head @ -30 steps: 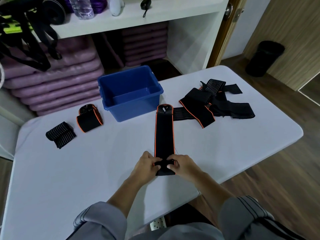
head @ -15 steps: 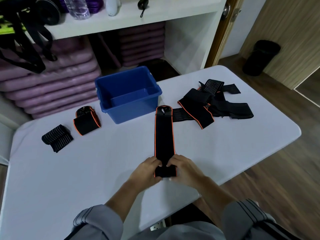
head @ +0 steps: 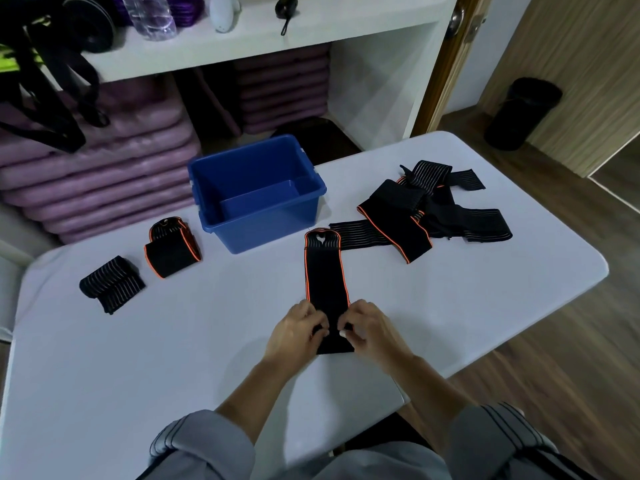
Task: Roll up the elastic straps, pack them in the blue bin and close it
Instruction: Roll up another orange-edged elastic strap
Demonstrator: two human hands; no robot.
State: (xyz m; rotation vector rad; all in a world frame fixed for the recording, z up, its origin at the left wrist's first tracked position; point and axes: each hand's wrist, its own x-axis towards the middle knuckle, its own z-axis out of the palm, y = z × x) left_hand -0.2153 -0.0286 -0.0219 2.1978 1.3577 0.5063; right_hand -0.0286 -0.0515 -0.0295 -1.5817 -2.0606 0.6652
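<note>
A black elastic strap with orange edges (head: pixel 325 271) lies stretched out on the white table (head: pixel 207 341), pointing away from me toward the open blue bin (head: pixel 258 206). Its near end is a small roll between my hands. My left hand (head: pixel 294 332) pinches the roll's left side and my right hand (head: pixel 369 329) pinches its right side. Two rolled straps rest at the left: an orange-edged one (head: pixel 172 248) and a striped black one (head: pixel 111 284). A heap of loose straps (head: pixel 422 209) lies at the right. No lid is in view.
Behind the table stands a white shelf unit (head: pixel 277 36) with a bottle and small items on top and purple mats (head: pixel 104 181) stacked beneath. A black cylinder bin (head: pixel 521 112) stands on the wooden floor at the far right.
My hands have moved forward along the strap, rolling its near end; the roll is thicker and the flat length is shorter. The camera view shifted slightly.
</note>
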